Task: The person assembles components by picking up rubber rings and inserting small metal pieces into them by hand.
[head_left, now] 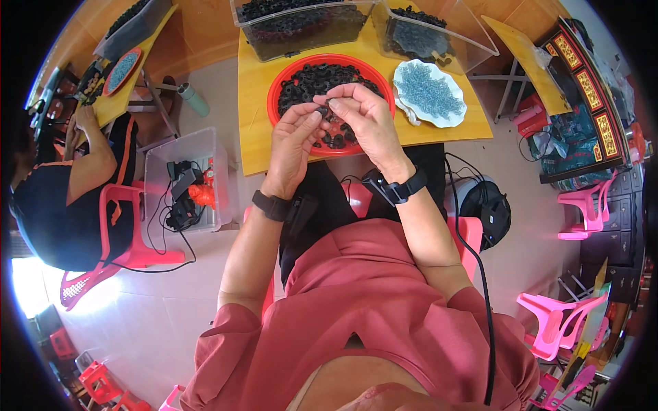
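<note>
Over the near part of a red round tray (273,96) my two hands meet at the fingertips. Thumb and fingers of my left hand (293,145) are pinched on a small black piece (323,111). My right hand (370,127) is closed in a pinch right beside it; a dark speck shows at its fingertips, too small to name. Many small black ring-like pieces (315,79) fill the tray, thinner near my hands. To its right stands a white scalloped plate (460,108) heaped with tiny bluish, see-through pieces (428,92).
Clear plastic bins (308,34) with black pieces stand at the back of the yellow table (257,147). At left, a person (75,185) sits at another table, beside a clear box (223,185) of black devices and cables. A black cable (480,274) runs down my right side.
</note>
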A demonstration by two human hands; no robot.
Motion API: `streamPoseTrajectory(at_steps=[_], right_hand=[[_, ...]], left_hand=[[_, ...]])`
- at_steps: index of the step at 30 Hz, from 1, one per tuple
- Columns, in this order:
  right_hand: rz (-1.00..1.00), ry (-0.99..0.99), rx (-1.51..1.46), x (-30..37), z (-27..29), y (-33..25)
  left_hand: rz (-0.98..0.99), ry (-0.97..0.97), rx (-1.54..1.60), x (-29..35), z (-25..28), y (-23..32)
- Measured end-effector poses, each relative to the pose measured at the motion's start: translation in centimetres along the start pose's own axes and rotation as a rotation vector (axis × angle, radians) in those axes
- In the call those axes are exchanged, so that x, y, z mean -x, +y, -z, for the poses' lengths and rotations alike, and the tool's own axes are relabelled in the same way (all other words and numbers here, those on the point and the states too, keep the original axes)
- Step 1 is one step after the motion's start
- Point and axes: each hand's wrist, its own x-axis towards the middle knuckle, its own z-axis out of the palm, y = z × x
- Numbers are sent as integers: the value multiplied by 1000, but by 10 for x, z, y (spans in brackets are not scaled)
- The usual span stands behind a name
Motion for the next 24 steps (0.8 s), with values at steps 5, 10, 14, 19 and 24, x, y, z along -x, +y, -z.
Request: streamPoseTrajectory(at_steps=[5, 10, 14, 19, 24], right_hand=[[-61, -34, 32, 0, 1, 1], [-57, -47, 76, 0, 5, 2], [-4, -32, 149, 0, 5, 4], [16, -41, 302, 1, 7, -2], [-16, -60, 297, 1, 13, -8]], left_hand=[[4, 4, -7, 0, 0, 0], [-7, -3, -8, 0, 0, -1], [-13, -1, -16, 1, -1, -1], [-17, 17, -32, 0, -3, -1], [-28, 27, -21, 1, -1, -2]])
